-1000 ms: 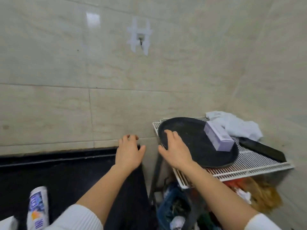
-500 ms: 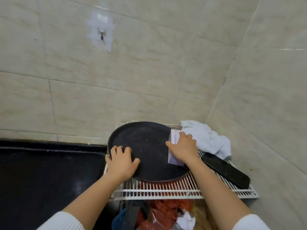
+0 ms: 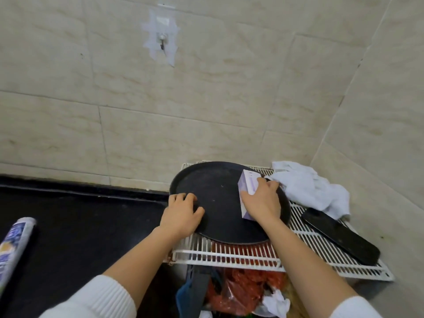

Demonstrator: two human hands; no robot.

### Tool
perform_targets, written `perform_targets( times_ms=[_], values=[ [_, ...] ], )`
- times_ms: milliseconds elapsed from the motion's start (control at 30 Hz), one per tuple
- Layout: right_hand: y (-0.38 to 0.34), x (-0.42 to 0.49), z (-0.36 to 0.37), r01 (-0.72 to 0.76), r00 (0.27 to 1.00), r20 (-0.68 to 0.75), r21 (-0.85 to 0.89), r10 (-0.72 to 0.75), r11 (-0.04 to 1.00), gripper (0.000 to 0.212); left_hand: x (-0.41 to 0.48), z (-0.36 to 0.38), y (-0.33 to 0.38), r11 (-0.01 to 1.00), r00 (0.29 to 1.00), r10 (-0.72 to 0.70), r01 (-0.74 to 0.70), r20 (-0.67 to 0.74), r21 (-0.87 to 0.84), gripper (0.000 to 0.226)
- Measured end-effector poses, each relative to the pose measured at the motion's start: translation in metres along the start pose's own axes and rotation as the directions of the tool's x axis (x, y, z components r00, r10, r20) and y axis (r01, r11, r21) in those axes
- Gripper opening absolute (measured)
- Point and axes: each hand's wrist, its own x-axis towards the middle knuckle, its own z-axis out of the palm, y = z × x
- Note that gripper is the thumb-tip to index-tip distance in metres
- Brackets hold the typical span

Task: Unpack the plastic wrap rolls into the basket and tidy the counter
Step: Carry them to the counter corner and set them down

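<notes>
Right hand (image 3: 261, 203) is wrapped over the lilac box (image 3: 247, 187), fingers curled around its far side, thumb on the near face. The box sits on the right part of the round black tray (image 3: 220, 198), long axis running away from me toward the wall. My left hand (image 3: 181, 214) rests on the tray's left rim, fingers slightly spread. The tray's on the white wire rack (image 3: 252, 255).

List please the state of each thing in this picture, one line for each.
Left hand: resting on the tray's left rim.
Right hand: gripping the purple box.
Purple box: closed, on the tray.
Black tray: flat on the wire rack.
White cloth: crumpled.
</notes>
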Motion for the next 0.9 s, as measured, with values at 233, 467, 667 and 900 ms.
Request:
perform_targets(
  times_ms=[233,467,667,900],
  values=[
    [-0.071,-0.025,0.014,0.200,0.980,-0.031,0.149,-0.198,0.968,0.057,-0.016,-0.054,-0.051,0.996,0.979,-0.047,0.031,-0.199,-0.081,0.035],
    [-0.188,-0.088,0.068,0.400,0.912,-0.029,0.277,-0.408,0.874,0.052,-0.043,-0.118,-0.165,0.982,0.927,-0.187,0.175,-0.324,-0.065,0.035],
    [-0.262,-0.171,0.173,0.352,0.902,0.148,0.291,-0.405,0.890,0.054,-0.097,-0.151,-0.295,0.960,0.888,-0.278,0.272,-0.365,-0.069,0.029],
    [-0.281,-0.260,0.286,0.132,0.894,0.401,0.188,-0.199,0.973,0.049,-0.190,-0.168,-0.443,0.886,0.824,-0.450,0.459,-0.344,-0.058,0.022]
  ],
)
